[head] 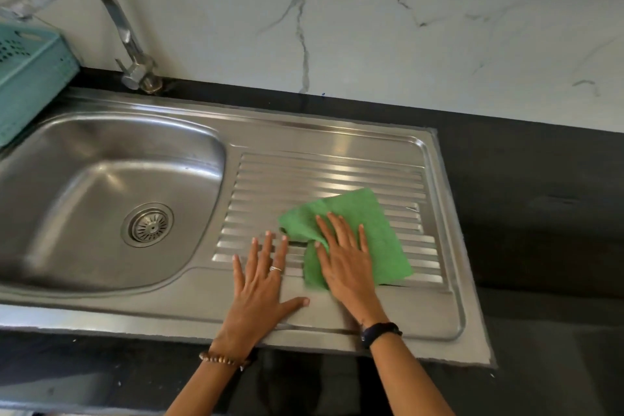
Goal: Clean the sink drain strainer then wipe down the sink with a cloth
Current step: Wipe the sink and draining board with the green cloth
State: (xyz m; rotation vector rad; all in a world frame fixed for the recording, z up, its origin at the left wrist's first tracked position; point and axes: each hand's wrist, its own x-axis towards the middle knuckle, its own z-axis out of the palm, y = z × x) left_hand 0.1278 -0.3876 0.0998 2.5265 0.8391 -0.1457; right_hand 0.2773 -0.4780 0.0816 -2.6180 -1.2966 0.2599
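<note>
Two hands lie on one steel sink set into a dark worktop. The left hand rests flat on the near part of the ribbed drainboard, fingers straight and spread wide, thumb out to the right, holding nothing. It wears one ring, and one beaded bracelet circles its wrist. The right hand presses flat on one green cloth, fingers straight and slightly apart; one dark band sits on its wrist. The two hands are just beside each other, not touching.

The cloth lies on the right half of the drainboard, partly folded under the right hand, its far corner reaching up over the ribs.

One strainer sits in the drain at the bottom of the single bowl, well to the left of both hands. One curved tap rises behind the bowl from the back edge. One teal basket with small holes stands at the far left, overhanging the sink's rim. A white marbled wall runs behind the worktop.
</note>
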